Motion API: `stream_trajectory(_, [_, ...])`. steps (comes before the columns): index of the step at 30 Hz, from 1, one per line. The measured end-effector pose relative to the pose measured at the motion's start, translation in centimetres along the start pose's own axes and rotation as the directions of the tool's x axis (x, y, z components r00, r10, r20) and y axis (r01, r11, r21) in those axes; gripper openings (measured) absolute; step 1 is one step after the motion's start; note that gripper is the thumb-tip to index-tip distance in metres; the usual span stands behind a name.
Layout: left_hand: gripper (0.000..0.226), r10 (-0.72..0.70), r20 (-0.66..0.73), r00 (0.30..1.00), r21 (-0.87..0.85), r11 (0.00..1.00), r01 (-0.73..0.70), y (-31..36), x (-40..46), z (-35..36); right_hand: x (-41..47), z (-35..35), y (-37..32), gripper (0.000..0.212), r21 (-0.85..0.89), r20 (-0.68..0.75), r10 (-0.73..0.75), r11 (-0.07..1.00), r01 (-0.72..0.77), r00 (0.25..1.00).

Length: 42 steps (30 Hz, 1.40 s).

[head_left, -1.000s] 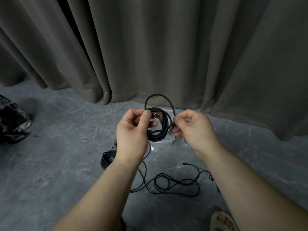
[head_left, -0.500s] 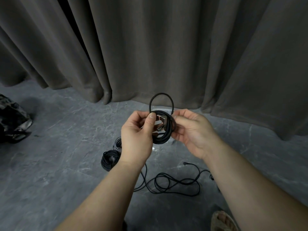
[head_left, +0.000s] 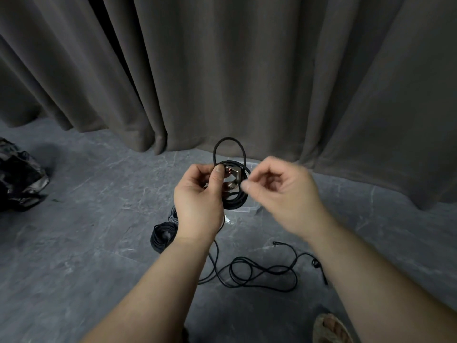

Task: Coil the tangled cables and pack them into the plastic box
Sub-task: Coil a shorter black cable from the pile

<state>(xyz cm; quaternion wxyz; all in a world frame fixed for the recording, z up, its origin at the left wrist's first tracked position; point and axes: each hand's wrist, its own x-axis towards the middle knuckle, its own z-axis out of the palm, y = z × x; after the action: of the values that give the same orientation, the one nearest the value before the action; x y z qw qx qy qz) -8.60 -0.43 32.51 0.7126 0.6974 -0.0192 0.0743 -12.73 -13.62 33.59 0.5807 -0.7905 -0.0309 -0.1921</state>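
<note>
left hand [head_left: 197,201] is gripping the black coil [head_left: 233,191] just above the plastic box [head_left: 249,208], thumb clamping the loops so they aren't springing apart. right hand [head_left: 279,191] is curling at the coil's edge, prob pinching the tail, can't tell. loose cable [head_left: 259,273] is lying nearer than the box.

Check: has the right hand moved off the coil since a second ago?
Yes. The right hand has pulled rightward off the coiled cable, judged against the plastic box; the left hand grips the coil.
</note>
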Motion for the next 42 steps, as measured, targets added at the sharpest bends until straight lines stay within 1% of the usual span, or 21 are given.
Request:
stream_trajectory(2, [0.013,-0.042,-0.015,0.999,-0.045,0.998,0.041,0.1,0.1,0.0,-0.3,0.6,0.3,0.017,-0.131,0.076,-0.030,0.991,0.040,0.997])
stream_trajectory(4, [0.012,-0.102,-0.003,0.995,-0.126,0.987,0.101,0.1,0.2,-0.1,-0.3,0.7,0.7,0.025,-0.216,0.079,-0.060,0.973,0.076,0.995])
stream_trajectory(6, [0.010,-0.138,0.030,0.990,-0.195,0.971,0.141,0.3,0.2,-0.1,-0.1,0.7,0.8,0.030,-0.248,0.037,-0.092,0.964,0.099,0.995])
stream_trajectory(9, [0.008,-0.140,0.080,0.987,-0.209,0.966,0.153,0.4,0.0,0.0,0.1,0.8,0.7,0.032,-0.272,-0.053,-0.102,0.959,0.083,0.993])
stream_trajectory(11, [0.008,-0.140,0.103,0.985,-0.220,0.962,0.160,0.5,-0.1,0.1,0.1,0.9,0.7,0.029,-0.335,-0.068,-0.156,0.934,0.125,0.985])
stream_trajectory(14, [0.008,-0.135,0.126,0.983,-0.214,0.963,0.160,0.5,-0.2,0.2,0.0,0.9,0.7,0.022,-0.443,-0.036,-0.293,0.861,0.248,0.955])
stream_trajectory(16, [0.008,-0.139,0.137,0.981,-0.210,0.964,0.165,0.6,-0.3,0.2,0.0,1.0,1.1,0.019,-0.500,-0.031,-0.357,0.814,0.295,0.934])
stream_trajectory(19, [0.010,-0.161,0.149,0.976,-0.220,0.956,0.191,0.5,-0.3,0.3,0.0,1.0,1.6,0.017,-0.555,-0.035,-0.390,0.773,0.307,0.920])
stream_trajectory(22, [0.011,-0.186,0.151,0.971,-0.260,0.940,0.221,0.4,-0.3,0.4,0.0,0.9,1.7,0.007,-0.540,-0.048,-0.423,0.773,0.333,0.905])
stream_trajectory(24, [0.009,-0.199,0.147,0.969,-0.293,0.927,0.235,0.4,-0.1,0.4,0.0,1.0,1.4,0.008,-0.479,-0.071,-0.403,0.816,0.323,0.912])
stream_trajectory(26, [0.009,-0.205,0.121,0.971,-0.329,0.915,0.234,0.4,0.2,0.3,-0.1,1.1,1.0,0.012,-0.394,-0.101,-0.340,0.877,0.276,0.935])
stream_trajectory(27, [0.010,-0.205,0.101,0.973,-0.342,0.912,0.228,0.4,0.4,0.2,-0.1,1.2,0.8,0.008,-0.319,-0.136,-0.274,0.922,0.220,0.952])
stream_trajectory(28, [0.012,-0.208,0.079,0.975,-0.349,0.910,0.222,0.4,0.6,0.1,0.0,1.1,0.6,0.001,-0.203,-0.176,-0.178,0.969,0.142,0.968])
stream_trajectory(30, [0.015,-0.225,0.031,0.974,-0.368,0.903,0.221,0.4,1.1,-0.1,0.2,0.8,0.1,0.010,0.059,-0.240,0.018,0.998,-0.004,0.971])
stream_trajectory(33, [0.012,-0.271,0.005,0.963,-0.402,0.881,0.250,0.3,1.4,-0.4,0.7,0.1,-0.5,0.014,0.373,-0.260,0.179,0.925,-0.073,0.949])
stream_trajectory(35, [0.011,-0.287,-0.002,0.958,-0.406,0.876,0.262,0.3,1.5,-0.4,1.0,-0.3,-0.9,0.017,0.572,-0.273,0.306,0.814,-0.101,0.912])
stream_trajectory(37, [0.011,-0.290,-0.006,0.957,-0.405,0.876,0.263,0.4,1.5,-0.5,1.3,-0.7,-1.1,0.021,0.710,-0.294,0.414,0.698,-0.094,0.861])
stream_trajectory(39, [0.010,-0.285,-0.002,0.959,-0.401,0.878,0.260,0.5,1.4,-0.5,1.5,-1.0,-1.2,0.026,0.787,-0.280,0.478,0.611,-0.086,0.833])
stream_trajectory(40, [0.009,-0.285,0.003,0.958,-0.401,0.878,0.263,0.5,1.4,-0.5,1.5,-1.1,-1.0,0.028,0.804,-0.256,0.494,0.587,-0.101,0.831])
stream_trajectory(41, [0.006,-0.289,0.010,0.957,-0.404,0.874,0.268,0.6,1.4,-0.5,1.5,-1.1,-0.7,0.030,0.792,-0.229,0.497,0.595,-0.136,0.837])
stream_trajectory(42, [0.007,-0.293,0.017,0.956,-0.409,0.871,0.274,0.6,1.4,-0.6,1.4,-1.1,-0.4,0.034,0.732,-0.218,0.478,0.657,-0.181,0.851])
